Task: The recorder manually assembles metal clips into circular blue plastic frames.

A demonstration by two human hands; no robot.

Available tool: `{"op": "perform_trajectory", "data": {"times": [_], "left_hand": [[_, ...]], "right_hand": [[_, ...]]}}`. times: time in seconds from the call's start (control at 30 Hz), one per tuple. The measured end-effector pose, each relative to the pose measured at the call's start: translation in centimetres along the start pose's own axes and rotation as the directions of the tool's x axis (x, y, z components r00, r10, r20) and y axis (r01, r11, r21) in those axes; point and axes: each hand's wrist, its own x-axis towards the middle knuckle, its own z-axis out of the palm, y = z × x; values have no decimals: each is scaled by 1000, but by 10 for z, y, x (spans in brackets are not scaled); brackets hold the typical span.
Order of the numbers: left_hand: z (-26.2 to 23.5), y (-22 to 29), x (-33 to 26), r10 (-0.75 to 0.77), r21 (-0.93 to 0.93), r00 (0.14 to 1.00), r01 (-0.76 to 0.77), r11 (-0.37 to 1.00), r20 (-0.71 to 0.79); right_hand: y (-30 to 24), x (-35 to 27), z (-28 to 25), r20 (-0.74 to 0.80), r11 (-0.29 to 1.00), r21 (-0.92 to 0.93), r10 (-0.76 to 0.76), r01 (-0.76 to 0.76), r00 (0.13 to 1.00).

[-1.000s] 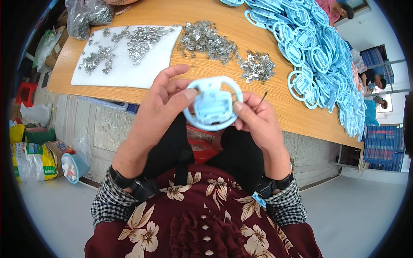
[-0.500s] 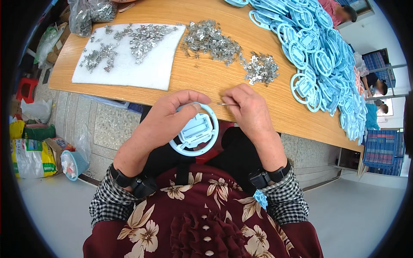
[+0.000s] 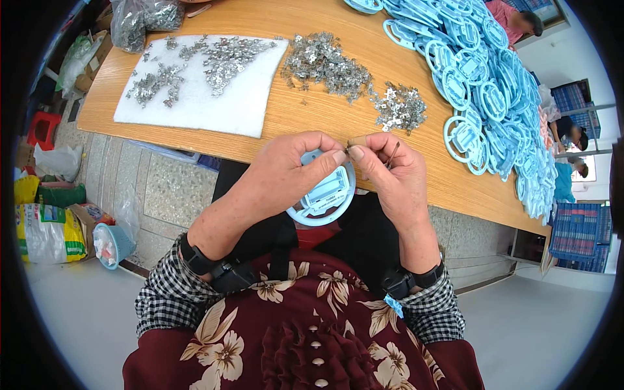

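Observation:
A light-blue plastic steering-wheel-shaped part point(image 3: 333, 207), with a rectangular recess in its middle, is gripped at its far side by my left hand point(image 3: 276, 174). My right hand point(image 3: 402, 185) is closed, thumb and index finger pinched against my left fingertips just beyond the part's rim. Whatever small piece lies in that pinch is too hidden to name. A thin metal tool point(image 3: 393, 155) sticks out between the fingers of my right hand. Small silver metal clips lie beyond my hands, in a large pile point(image 3: 328, 65) and a smaller pile point(image 3: 401, 107).
A white foam sheet point(image 3: 244, 114) with more clips lies on the wooden table point(image 3: 188, 25), near plastic bags of clips point(image 3: 130, 26). Many light-blue parts point(image 3: 491, 101) are heaped at the right. A blue basket point(image 3: 116, 246) and a red stool point(image 3: 44, 129) stand left. Other people sit far right.
My left hand has moved right with the blue part. My right fingertips have come to meet the left ones, and the thin tool now points up between the right fingers instead of leftward.

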Motion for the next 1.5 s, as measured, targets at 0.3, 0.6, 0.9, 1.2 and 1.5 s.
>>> {"op": "perform_trajectory", "data": {"times": [0.3,0.6,0.9,1.2,1.5], "left_hand": [[1,3,0,102,139,994,-97,985,-28],[3,-1,13,134,-46,985,-140,989,-112],[3,-20,27,188,53,951,-180,982,-246],[5,-20,26,165,50,954,-158,986,-250],[5,-22,27,127,71,965,-113,991,-231]], "right_hand": [[-14,2,-9,141,993,-63,106,-98,984],[-18,3,-12,14,998,-54,23,-22,1000],[3,3,-5,-52,874,-458,-207,161,977],[4,8,13,5,744,-633,-272,214,962],[1,7,21,-4,635,-759,-230,147,973]]}}
